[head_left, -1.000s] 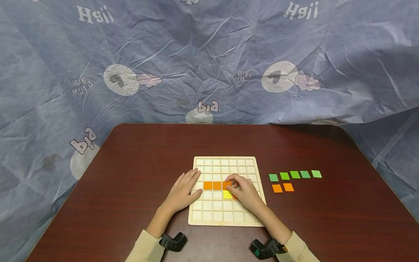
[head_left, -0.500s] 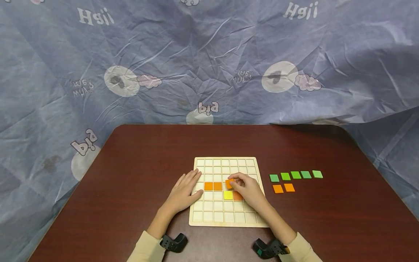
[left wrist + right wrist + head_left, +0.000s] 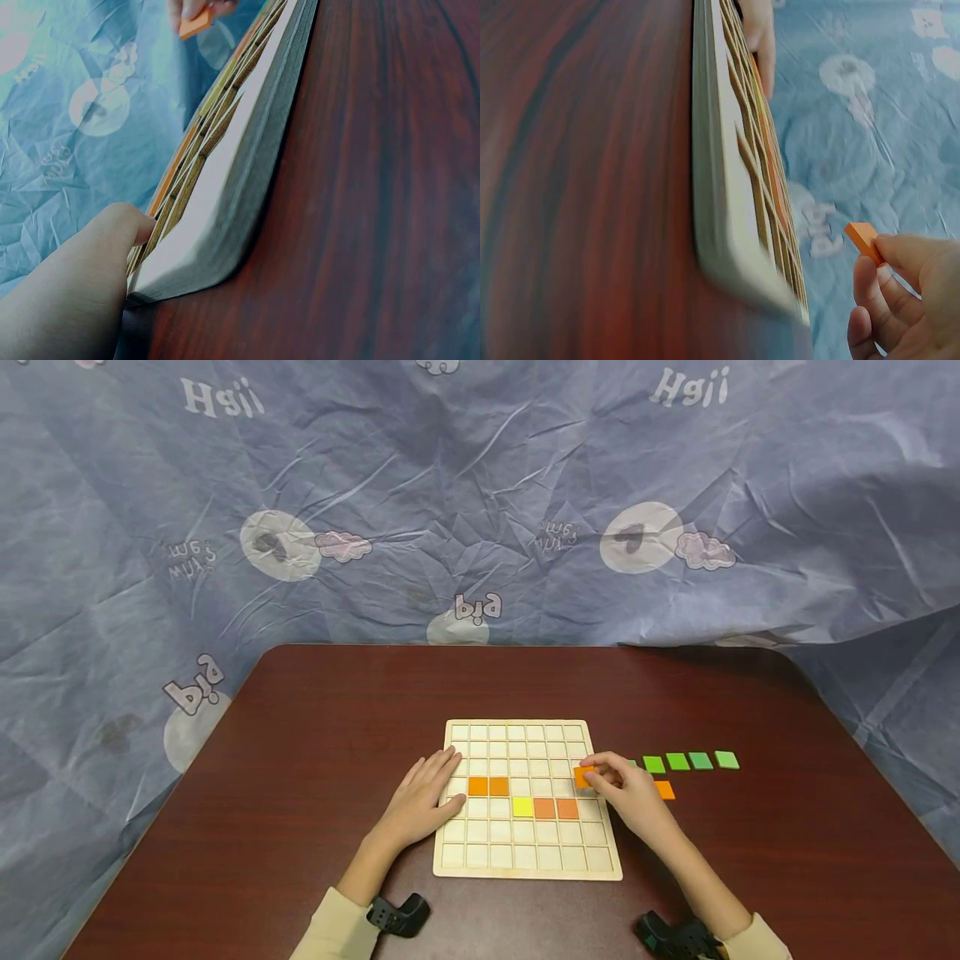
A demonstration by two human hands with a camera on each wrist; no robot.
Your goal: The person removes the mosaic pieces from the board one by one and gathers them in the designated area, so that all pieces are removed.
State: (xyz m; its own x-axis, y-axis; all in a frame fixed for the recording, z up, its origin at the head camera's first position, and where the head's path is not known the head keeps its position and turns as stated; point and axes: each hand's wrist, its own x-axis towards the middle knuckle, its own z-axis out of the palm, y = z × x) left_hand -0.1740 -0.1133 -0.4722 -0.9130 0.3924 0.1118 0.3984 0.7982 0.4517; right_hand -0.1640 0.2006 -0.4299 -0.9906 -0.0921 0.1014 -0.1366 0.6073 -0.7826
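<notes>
Between thumb and fingers, my right hand (image 3: 633,793) pinches an orange square tile (image 3: 582,777) above the right edge of the wooden grid board (image 3: 491,856). The right wrist view shows the same orange tile (image 3: 864,241) raised off the board. Spread flat, my left hand (image 3: 420,797) rests on the board's left edge, its thumb (image 3: 124,225) on the rim in the left wrist view. Two orange tiles (image 3: 487,787) sit side by side in one row of cells. One row nearer lie a yellow tile (image 3: 522,807) and two darker orange tiles (image 3: 556,809).
Right of the board, several green tiles (image 3: 677,762) lie in a row on the dark wooden table (image 3: 360,693). An orange tile (image 3: 665,790) lies just in front of them, partly behind my right hand. A printed blue cloth (image 3: 465,485) hangs beyond the table's far edge.
My right hand has lifted the orange tile out of its cell beside the two orange ones and carried it right to the board's edge. My left hand has stayed in place.
</notes>
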